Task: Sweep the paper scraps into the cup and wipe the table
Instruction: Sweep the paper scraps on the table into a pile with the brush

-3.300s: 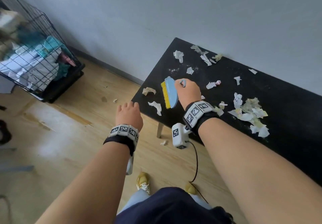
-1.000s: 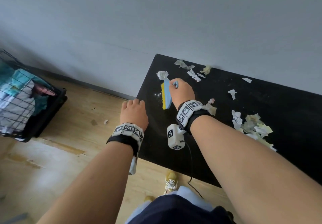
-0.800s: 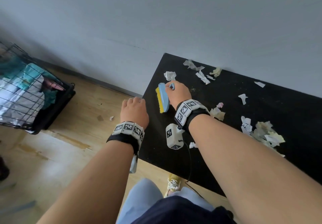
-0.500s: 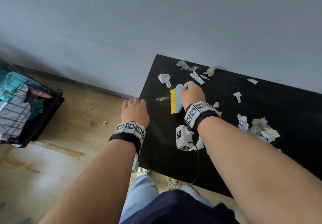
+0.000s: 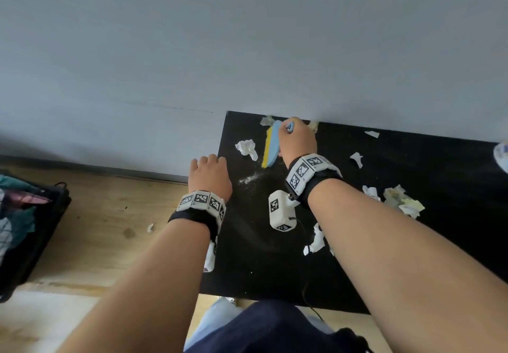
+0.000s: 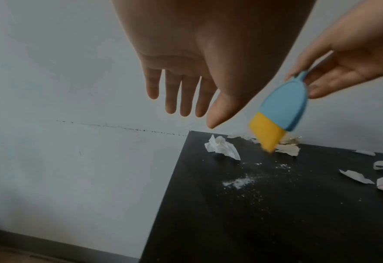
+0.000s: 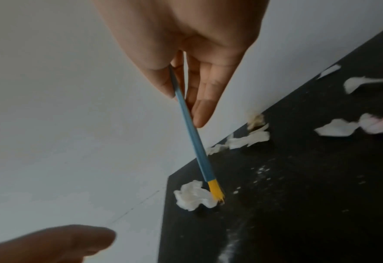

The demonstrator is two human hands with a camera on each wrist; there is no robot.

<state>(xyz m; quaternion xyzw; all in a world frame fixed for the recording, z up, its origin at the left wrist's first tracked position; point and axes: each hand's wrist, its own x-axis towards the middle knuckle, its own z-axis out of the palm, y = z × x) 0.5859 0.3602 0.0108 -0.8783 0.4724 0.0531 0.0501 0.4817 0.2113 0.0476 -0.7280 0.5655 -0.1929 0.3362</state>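
My right hand (image 5: pixel 297 141) grips a blue brush with yellow bristles (image 5: pixel 272 145) at the back left corner of the black table (image 5: pixel 261 264), close to the wall. In the right wrist view its bristles (image 7: pixel 216 192) touch the table beside a crumpled white scrap (image 7: pixel 194 196). That scrap (image 5: pixel 246 147) lies left of the brush. More paper scraps (image 5: pixel 402 200) are piled to the right, and others (image 6: pixel 287 149) lie along the wall. My left hand (image 5: pixel 210 172) hovers at the table's left edge, fingers (image 6: pixel 183 96) straight and empty. White dust (image 6: pixel 239 181) streaks the tabletop. No cup is in view.
A grey wall (image 5: pixel 247 36) runs behind the table. Wooden floor (image 5: pixel 104 215) lies to the left, with a small scrap (image 5: pixel 150 227) on it. A black wire basket of clothes (image 5: pixel 24 223) stands at the far left. My legs (image 5: pixel 261 328) are at the table's front edge.
My right hand has carried the brush away from me to the back corner by the wall. The left hand has stayed at the table's left edge.
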